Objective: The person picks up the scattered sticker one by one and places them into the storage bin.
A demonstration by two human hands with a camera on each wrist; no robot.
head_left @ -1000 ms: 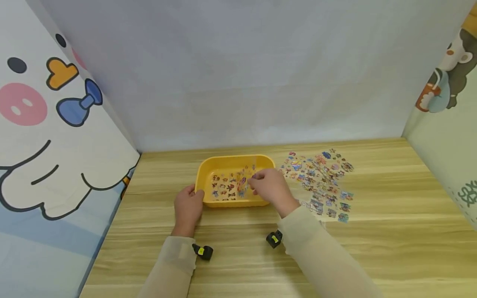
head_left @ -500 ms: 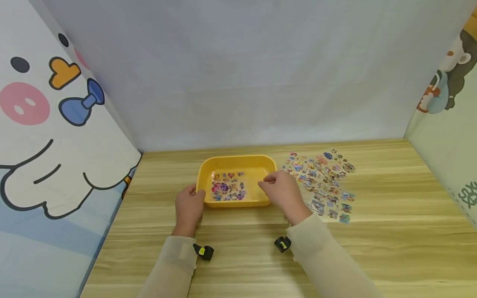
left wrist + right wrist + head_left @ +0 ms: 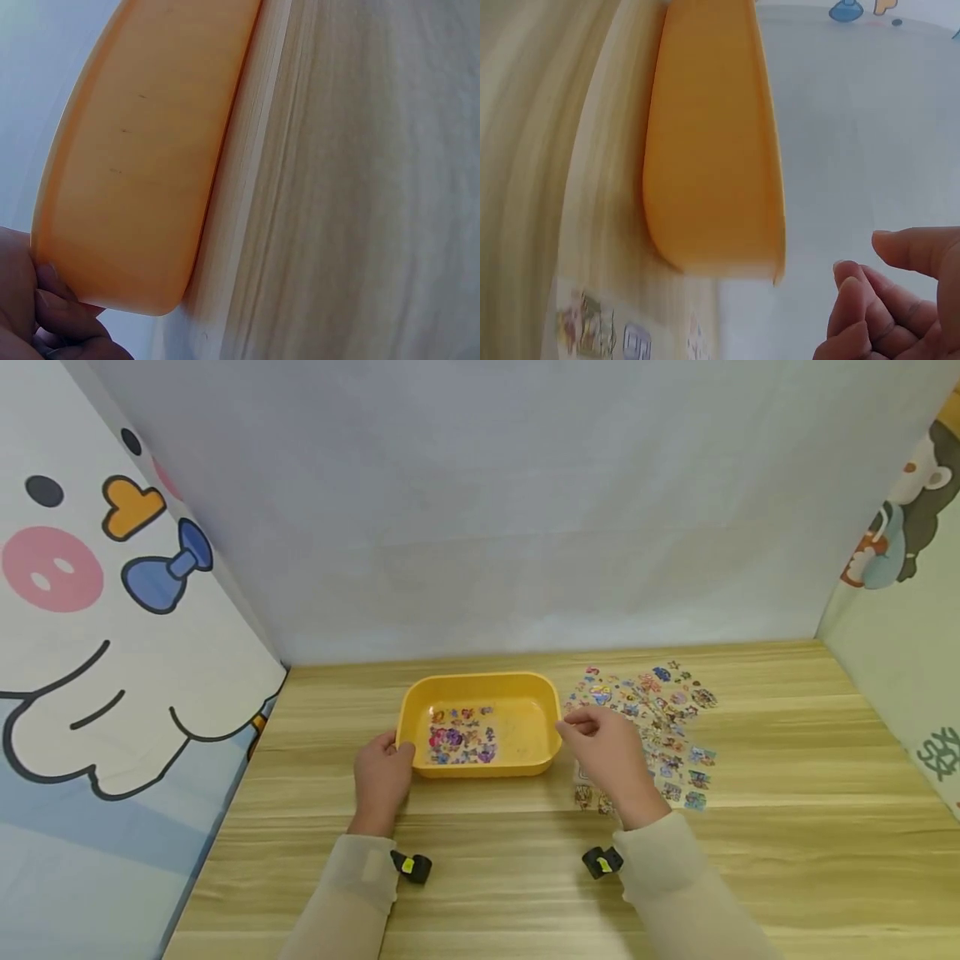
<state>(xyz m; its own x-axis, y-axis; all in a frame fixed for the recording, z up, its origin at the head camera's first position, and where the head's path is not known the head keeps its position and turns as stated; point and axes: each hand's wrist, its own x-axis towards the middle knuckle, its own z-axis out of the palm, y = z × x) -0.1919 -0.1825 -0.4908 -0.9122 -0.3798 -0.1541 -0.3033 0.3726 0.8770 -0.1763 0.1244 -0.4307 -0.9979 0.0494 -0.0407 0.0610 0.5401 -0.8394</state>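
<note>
A yellow rectangular tray sits on the table. My left hand grips its near left corner, thumb over the rim; the left wrist view shows curled fingers against the outer wall. Inside, on the left part of the floor, lie clear sticker sheets with small colourful figures; how many overlap I cannot tell. My right hand hovers just beyond the tray's right end. In the right wrist view its thumb and fingers stand apart, with nothing between them. Beneath and beside this hand, more clear sticker sheets are spread out, partly hidden.
The wood-grain table carries everything. Behind it hangs a pale grey backdrop. Cartoon-printed panels stand at the left and right. A small black wrist camera shows at the left cuff, another at the right.
My right hand has let go of a sticker sheet, now lying flat in the tray, and moved right, out past the rim. My left hand keeps its grip on the corner.
</note>
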